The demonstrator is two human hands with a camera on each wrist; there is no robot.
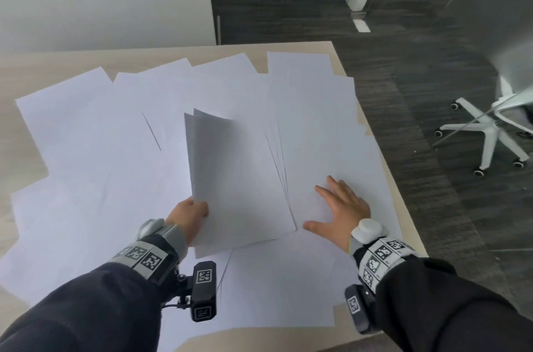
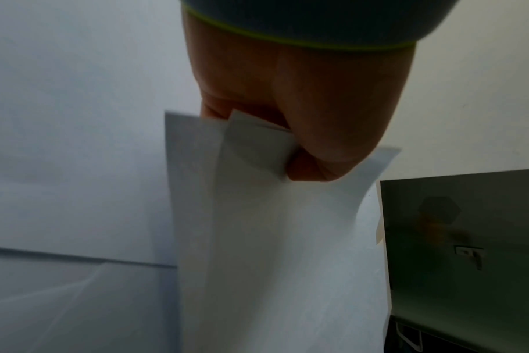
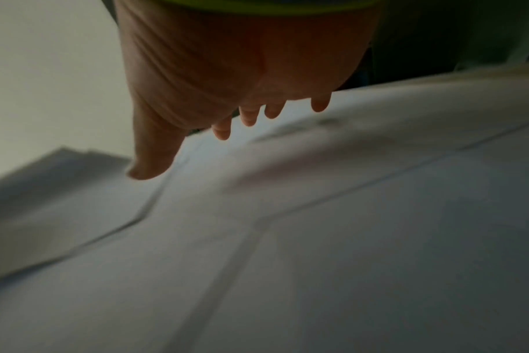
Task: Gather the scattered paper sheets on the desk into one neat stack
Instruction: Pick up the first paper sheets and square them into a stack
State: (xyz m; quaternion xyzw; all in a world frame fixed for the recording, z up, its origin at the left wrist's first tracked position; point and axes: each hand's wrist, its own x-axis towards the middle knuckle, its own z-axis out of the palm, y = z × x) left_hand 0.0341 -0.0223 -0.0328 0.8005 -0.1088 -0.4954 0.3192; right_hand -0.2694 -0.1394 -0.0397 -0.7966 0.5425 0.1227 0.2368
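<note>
Status: early stage, approx. a few sheets collected, most not yet gathered

1. Left hand (image 1: 189, 217) pinches the held sheets (image 1: 239, 181) at their near-left corner; thumb and fingers (image 2: 314, 172) clamped on the paper. At least two sheets, edges fanned, not yet squared, far end lifted off the desk (image 1: 340, 60).
2. Right hand (image 1: 340, 207), just right of the grip, lies flat on a loose sheet, fingers (image 3: 249, 117) spread and straight, gripping nothing.
3. Beyond and to both sides of the grip: scattered sheets (image 1: 86, 126) overlap across the desk.
4. Remaining, by judgement: collect the rest, align edges, set down as one stack
</note>
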